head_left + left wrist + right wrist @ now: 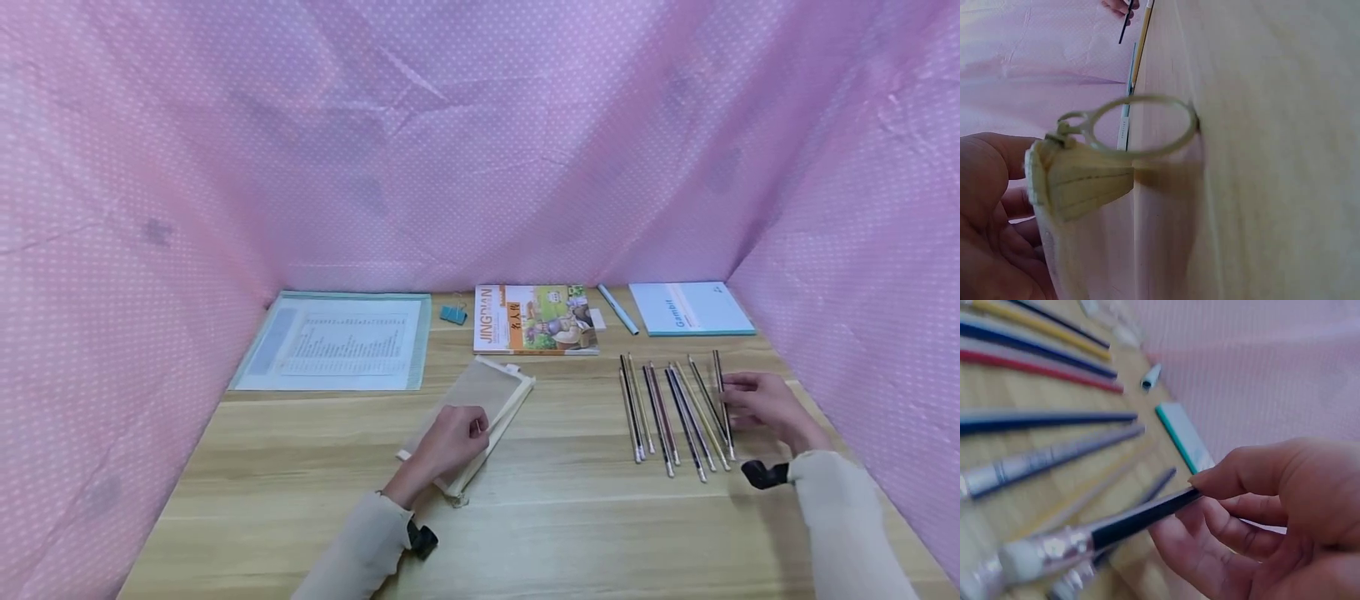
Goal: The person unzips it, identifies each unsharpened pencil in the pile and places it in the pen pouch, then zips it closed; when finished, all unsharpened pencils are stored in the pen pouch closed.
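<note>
A pale mesh zip pouch lies slanted on the table, and my left hand grips its long edge with curled fingers. In the left wrist view, a ring pull hangs at the near end of the pouch. My right hand pinches a dark pencil at the right end of a row of pencils. Thumb and fingers hold its shaft in the right wrist view, and the pencil's white eraser points away from the hand.
Along the back stand a clear document folder, a teal binder clip, an illustrated book, a light blue pen and a pale blue notebook. Pink dotted cloth surrounds the wooden table.
</note>
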Demonstrator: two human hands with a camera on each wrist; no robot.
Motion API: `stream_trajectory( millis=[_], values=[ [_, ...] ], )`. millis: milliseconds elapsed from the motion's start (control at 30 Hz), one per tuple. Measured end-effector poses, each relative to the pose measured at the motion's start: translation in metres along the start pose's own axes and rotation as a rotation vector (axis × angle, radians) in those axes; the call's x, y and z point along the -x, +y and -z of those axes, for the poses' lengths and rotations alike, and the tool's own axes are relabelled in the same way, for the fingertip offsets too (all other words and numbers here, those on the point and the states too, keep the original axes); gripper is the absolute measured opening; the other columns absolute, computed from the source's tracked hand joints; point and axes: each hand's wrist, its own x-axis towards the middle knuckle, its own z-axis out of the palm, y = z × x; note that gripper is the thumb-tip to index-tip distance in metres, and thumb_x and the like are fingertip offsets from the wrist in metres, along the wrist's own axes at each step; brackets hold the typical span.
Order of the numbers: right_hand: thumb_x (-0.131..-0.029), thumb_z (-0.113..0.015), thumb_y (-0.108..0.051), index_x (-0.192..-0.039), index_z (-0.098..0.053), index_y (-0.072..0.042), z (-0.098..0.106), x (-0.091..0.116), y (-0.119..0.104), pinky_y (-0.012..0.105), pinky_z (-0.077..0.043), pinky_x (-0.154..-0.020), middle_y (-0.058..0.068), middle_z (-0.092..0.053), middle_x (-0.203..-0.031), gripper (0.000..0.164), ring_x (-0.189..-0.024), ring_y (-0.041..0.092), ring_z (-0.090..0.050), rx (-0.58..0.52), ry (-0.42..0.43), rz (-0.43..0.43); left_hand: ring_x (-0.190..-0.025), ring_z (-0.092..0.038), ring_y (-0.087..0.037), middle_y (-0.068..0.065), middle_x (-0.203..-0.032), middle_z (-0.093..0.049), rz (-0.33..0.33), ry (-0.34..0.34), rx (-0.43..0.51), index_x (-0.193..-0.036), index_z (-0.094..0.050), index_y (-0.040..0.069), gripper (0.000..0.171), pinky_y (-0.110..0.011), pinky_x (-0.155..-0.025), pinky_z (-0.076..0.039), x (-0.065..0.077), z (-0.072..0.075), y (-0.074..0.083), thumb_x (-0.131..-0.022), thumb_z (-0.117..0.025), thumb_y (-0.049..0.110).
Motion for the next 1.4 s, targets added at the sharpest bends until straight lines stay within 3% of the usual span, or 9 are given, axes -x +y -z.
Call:
stream_trajectory(
  millis=[167, 467, 600, 700, 800, 967, 1133, 1400],
  values=[
    [-0.1, -0.053, -0.009, -0.146, -0.015, 0.023, -0.018, 0.004, -0.012, 0.029, -0.061, -0.071, -0.027, -0.063, -0.092, 0.068, -0.081, 0.001, -0.068, -0.132, -0.033, 0.05, -0.056, -0.045, -0.006, 0.002, -0.063, -0.055, 0.015, -0.006, 0.025, -0.08, -0.068, 0.007, 0.007, -0.017, -0.052, -0.036, -0.001, 0.0, 0.002, -0.083, -0.066, 0.001],
    [-0.099, -0.051, -0.004, -0.148, -0.013, 0.02, -0.075, 0.007, -0.036, 0.029, -0.061, -0.071, -0.013, -0.062, -0.1, 0.066, -0.087, 0.004, -0.065, -0.288, -0.095, 0.095, -0.057, -0.046, -0.005, 0.002, -0.064, -0.057, 0.017, 0.008, 0.044, -0.079, -0.068, 0.006, 0.006, -0.017, -0.053, -0.037, 0.0, 0.002, 0.005, -0.083, -0.066, 0.002],
    [-0.099, -0.051, -0.002, -0.142, -0.027, 0.017, -0.104, 0.009, -0.047, 0.028, -0.06, -0.069, -0.011, -0.065, -0.097, 0.053, -0.084, 0.006, -0.066, -0.408, -0.144, 0.093, -0.056, -0.045, -0.005, 0.002, -0.063, -0.057, 0.025, 0.019, 0.049, -0.078, -0.067, 0.006, 0.006, -0.017, -0.052, -0.037, 0.001, 0.001, 0.004, -0.082, -0.065, 0.002],
    [-0.098, -0.053, -0.003, -0.135, -0.039, 0.005, -0.125, 0.012, -0.057, 0.027, -0.06, -0.068, -0.009, -0.064, -0.096, 0.04, -0.084, 0.005, -0.064, -0.475, -0.164, 0.08, -0.053, -0.044, -0.004, 0.003, -0.061, -0.055, 0.016, 0.038, 0.051, -0.076, -0.066, 0.005, 0.006, -0.017, -0.05, -0.036, 0.0, 0.0, 0.005, -0.08, -0.065, 0.001],
    [-0.099, -0.053, -0.005, -0.136, -0.039, 0.003, -0.146, 0.013, -0.066, 0.028, -0.06, -0.07, -0.008, -0.063, -0.097, 0.041, -0.086, 0.005, -0.063, -0.486, -0.197, 0.075, -0.051, -0.042, -0.003, 0.004, -0.058, -0.052, 0.009, 0.054, 0.058, -0.074, -0.064, 0.005, 0.007, -0.016, -0.048, -0.034, 0.0, -0.001, 0.006, -0.079, -0.064, 0.0],
    [-0.099, -0.053, -0.007, -0.144, -0.029, 0.009, -0.181, 0.012, -0.081, 0.03, -0.06, -0.073, -0.007, -0.065, -0.097, 0.054, -0.084, 0.007, -0.064, -0.508, -0.255, 0.054, -0.05, -0.041, -0.002, 0.005, -0.056, -0.051, 0.024, 0.078, 0.056, -0.072, -0.064, 0.006, 0.009, -0.016, -0.047, -0.033, -0.001, -0.003, 0.009, -0.079, -0.065, 0.001],
    [-0.096, -0.054, -0.003, -0.144, -0.03, 0.012, -0.215, 0.01, -0.092, 0.03, -0.061, -0.07, -0.005, -0.066, -0.093, 0.055, -0.081, 0.009, -0.065, -0.552, -0.316, 0.035, -0.05, -0.041, -0.003, 0.005, -0.056, -0.051, 0.048, 0.105, 0.053, -0.071, -0.063, 0.006, 0.009, -0.016, -0.047, -0.033, -0.002, -0.004, 0.013, -0.078, -0.064, 0.001],
    [-0.094, -0.053, 0.0, -0.142, -0.033, 0.013, -0.252, 0.005, -0.106, 0.027, -0.06, -0.066, -0.006, -0.067, -0.087, 0.054, -0.076, 0.008, -0.066, -0.581, -0.344, 0.027, -0.051, -0.04, -0.005, 0.004, -0.056, -0.049, 0.05, 0.145, 0.057, -0.07, -0.061, 0.007, 0.009, -0.018, -0.047, -0.032, -0.003, -0.006, 0.016, -0.075, -0.062, 0.001]
  ],
)
